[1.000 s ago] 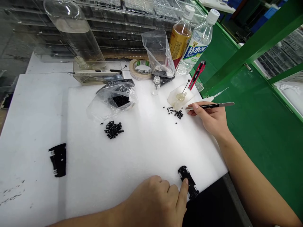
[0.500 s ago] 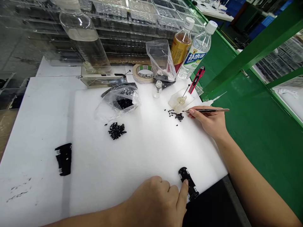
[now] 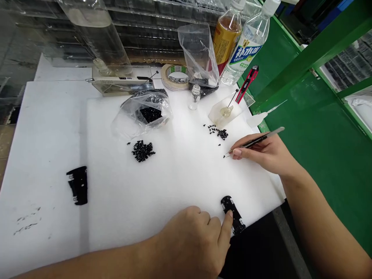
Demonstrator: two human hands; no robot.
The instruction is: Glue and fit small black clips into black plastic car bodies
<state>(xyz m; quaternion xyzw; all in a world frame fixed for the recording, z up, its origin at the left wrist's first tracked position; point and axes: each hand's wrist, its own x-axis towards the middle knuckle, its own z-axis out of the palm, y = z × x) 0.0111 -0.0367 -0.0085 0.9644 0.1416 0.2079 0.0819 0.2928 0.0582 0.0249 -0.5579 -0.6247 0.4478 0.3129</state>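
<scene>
My right hand (image 3: 270, 153) pinches a pair of tweezers (image 3: 257, 142), tips pointing left. A tiny black piece (image 3: 224, 156) shows right at those tips; whether they grip it I cannot tell. Just beyond lies a small scatter of similar black pieces (image 3: 222, 134). At the front edge of the white pad, my left hand (image 3: 196, 240) has its index fingertip down on a black curved part (image 3: 228, 204) with pale marks along its sides. The other left fingers are curled, and the thumb is hidden. A second black part (image 3: 79, 186) lies far to the left.
Behind the white pad (image 3: 174, 178) stand a glass vial (image 3: 194, 99), a tape roll (image 3: 175, 77), plastic bags, two drink bottles (image 3: 245, 46) and a red cutter (image 3: 247, 84). A translucent block (image 3: 223, 114) holds yellowish glue. A larger black heap (image 3: 143, 151) lies left of centre.
My right hand has brought the tweezers from beside the small scatter toward me, tilting them more steeply, and a tiny piece now shows at the tips. My left finger stays on the black part.
</scene>
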